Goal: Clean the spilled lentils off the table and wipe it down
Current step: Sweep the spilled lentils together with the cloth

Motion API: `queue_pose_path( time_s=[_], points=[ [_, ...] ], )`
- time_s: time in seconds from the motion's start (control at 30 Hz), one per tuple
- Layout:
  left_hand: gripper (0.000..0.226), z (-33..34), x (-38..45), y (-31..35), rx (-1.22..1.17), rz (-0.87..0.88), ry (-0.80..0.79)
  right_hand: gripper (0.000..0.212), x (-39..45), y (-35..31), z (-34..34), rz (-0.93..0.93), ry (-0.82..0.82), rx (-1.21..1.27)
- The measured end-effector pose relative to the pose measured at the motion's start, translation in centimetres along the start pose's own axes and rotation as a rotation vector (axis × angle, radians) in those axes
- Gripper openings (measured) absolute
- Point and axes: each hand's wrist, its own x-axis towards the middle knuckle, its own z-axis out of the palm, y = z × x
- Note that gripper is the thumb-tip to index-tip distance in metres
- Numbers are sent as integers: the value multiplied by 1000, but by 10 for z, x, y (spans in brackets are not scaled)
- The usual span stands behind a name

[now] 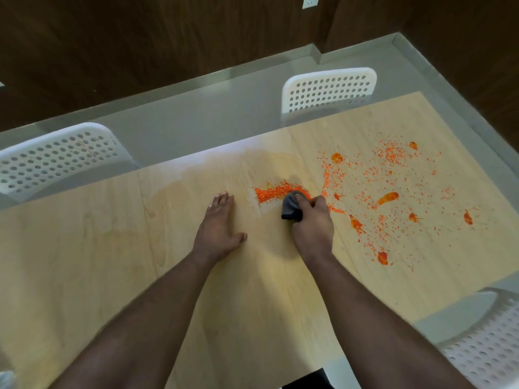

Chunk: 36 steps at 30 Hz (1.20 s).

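Two bare hands on the tabletop (84,262), right hand (311,223) fingers clamped on a dark cloth (292,207) half hidden in the fist, its tip in the lentil pile (276,193), left hand (217,224) fingers flat left of the pile, scattered lentils (398,189) right of it, near-right chair (488,346) cut off, no writing legible

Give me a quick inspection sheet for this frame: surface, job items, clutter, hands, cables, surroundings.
Surface: light wood table, damp streaks at the far middle.
Job's things: orange lentils scattered over the right half with several wet blobs; gathered pile just beyond the dark grey cloth.
Clutter: nothing seen.
Hands: left hand flat on the table, fingers straight; right hand grips the bunched cloth at the pile's edge.
Cables: nothing seen.
Surroundings: white perforated chairs at far left, far right and near right; pale floor, dark wood wall with a white outlet.
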Motion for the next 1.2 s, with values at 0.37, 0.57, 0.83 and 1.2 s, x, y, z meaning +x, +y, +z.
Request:
queue_pose_path(
  time_s=[0.37, 0.57, 0.83, 1.2],
  points=[
    [118, -11, 23, 3, -57, -10, -1, 55, -9, -73, 39, -407, -202, -65],
    [139, -11, 37, 7, -44, -44, -14, 58, 35, -81, 33, -232, -97, -91],
    [141, -7, 58, 35, -72, -66, -32, 61, 44, -44, 12, -8, 78, 13],
    [149, -13, 92, 32, -143, -64, -37, 58, 76, -83, 26, -248, -115, -59]
  ],
)
